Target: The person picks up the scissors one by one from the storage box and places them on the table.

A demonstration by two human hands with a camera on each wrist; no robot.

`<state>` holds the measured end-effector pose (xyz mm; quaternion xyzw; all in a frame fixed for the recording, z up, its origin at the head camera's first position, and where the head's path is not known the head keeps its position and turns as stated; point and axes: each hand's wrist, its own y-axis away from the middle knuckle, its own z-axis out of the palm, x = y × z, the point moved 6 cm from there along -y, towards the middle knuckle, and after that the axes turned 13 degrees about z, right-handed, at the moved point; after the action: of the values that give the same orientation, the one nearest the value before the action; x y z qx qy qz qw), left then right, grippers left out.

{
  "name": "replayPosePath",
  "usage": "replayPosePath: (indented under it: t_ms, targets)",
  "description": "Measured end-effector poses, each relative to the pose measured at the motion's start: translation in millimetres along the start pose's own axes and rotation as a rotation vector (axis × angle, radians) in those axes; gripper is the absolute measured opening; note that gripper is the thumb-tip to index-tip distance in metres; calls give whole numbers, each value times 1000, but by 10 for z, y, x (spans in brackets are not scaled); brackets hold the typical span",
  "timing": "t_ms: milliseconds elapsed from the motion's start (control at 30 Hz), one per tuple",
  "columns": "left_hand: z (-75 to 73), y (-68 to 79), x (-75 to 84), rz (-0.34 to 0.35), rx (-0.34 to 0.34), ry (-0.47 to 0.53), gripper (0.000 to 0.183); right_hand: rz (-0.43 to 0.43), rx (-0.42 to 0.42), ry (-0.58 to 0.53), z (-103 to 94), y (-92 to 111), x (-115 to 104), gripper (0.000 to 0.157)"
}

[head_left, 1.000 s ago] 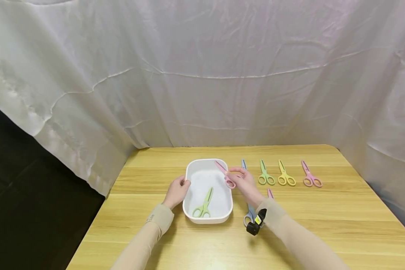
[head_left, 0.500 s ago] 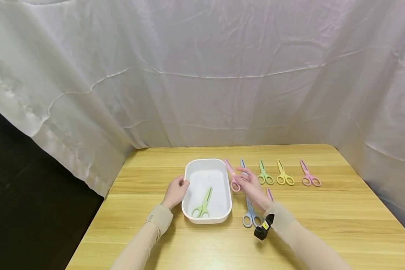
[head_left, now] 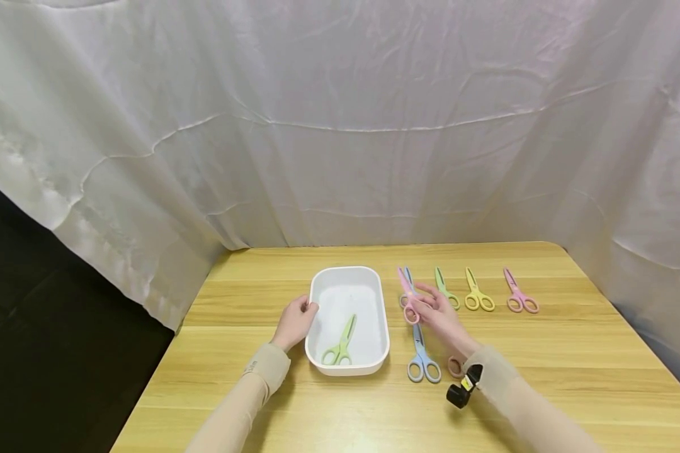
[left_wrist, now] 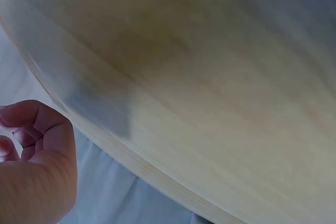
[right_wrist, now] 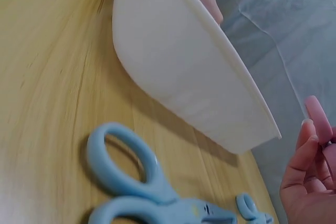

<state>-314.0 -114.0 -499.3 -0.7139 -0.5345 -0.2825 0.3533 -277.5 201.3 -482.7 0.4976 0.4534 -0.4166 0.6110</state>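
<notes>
My left hand grips the left rim of a white plastic tub; the left wrist view shows that hand's curled fingers but no tub. Inside the tub lies a pair of green scissors. My right hand pinches pink scissors near their handles, blades pointing away from me, to the right of the tub. Behind them, partly covered, are blue scissors. Nearer to me lie other blue scissors, large in the right wrist view. Another pair's handle shows beside my right wrist, the rest hidden.
Along the back right of the wooden table lie green scissors, yellow scissors and pink scissors. A pale curtain hangs behind the table's far edge.
My right hand has carried the pink scissors rightward, from over the tub's right rim to in front of the far blue scissors. My left hand has stayed on the tub; the green scissors inside have not moved.
</notes>
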Motion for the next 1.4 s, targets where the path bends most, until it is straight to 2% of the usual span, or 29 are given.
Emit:
replayPosePath:
  t_ms: [367,467,633,733,900,1067,1200,1400]
  targets:
    - [-18,-1,6,-8,-6,-22,20,55,15,43,-207,89,23,72]
    - [-13,-13,0,-6,-13,-42,20,72,4,7,-260,115,31,73]
    - [-10,-29,-2,-2,-19,-76,21,98,-12,-123,-349,131,73,72]
    - [-11,-29,0,-3,-19,-91,22,128,-2,-192,-416,138,110,63]
    - [-8,-22,6,1,-15,-104,23,174,10,-243,-536,183,157,34]
    - [-10,-17,18,2,-14,-105,23,134,-1,-203,-662,230,142,23]
    - [-9,-14,28,-4,-16,-104,22,86,-11,-158,-790,272,121,20]
    - [-13,-16,29,-3,-16,-118,22,93,24,-58,-999,339,119,13]
